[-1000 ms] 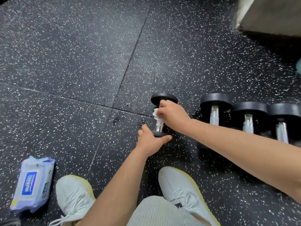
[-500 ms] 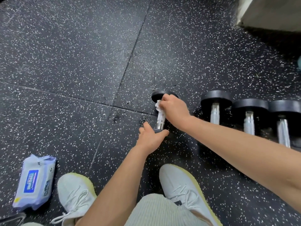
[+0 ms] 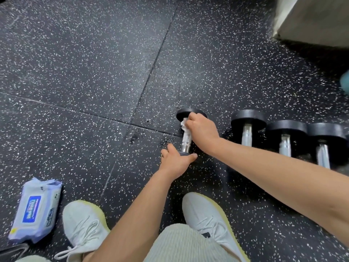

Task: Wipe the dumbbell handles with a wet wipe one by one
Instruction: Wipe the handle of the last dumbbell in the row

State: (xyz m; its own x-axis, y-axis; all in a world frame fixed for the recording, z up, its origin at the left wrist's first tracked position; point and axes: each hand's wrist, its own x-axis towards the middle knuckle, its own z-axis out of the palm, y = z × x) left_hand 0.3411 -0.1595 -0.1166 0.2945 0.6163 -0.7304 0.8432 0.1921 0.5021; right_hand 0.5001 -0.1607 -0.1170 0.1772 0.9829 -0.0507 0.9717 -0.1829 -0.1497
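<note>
A small black dumbbell (image 3: 186, 142) with a chrome handle lies on the speckled rubber floor, pointing away from me. My right hand (image 3: 202, 131) grips a white wet wipe (image 3: 184, 124) wrapped around the far end of the handle, next to the far weight head. My left hand (image 3: 176, 160) holds the near weight head, thumb on one side and fingers on the other, hiding most of it. To the right, three more black dumbbells (image 3: 247, 127) (image 3: 285, 138) (image 3: 323, 146) lie side by side, apart from my hands.
A blue and white pack of wet wipes (image 3: 36, 210) lies on the floor at the lower left. My two white shoes (image 3: 85, 225) (image 3: 209, 216) stand below the hands. A pale box or bench corner (image 3: 311, 19) sits at the upper right.
My right hand has slid the wipe along the handle from its middle toward the far weight head, baring more chrome. My left hand has stayed on the near head.
</note>
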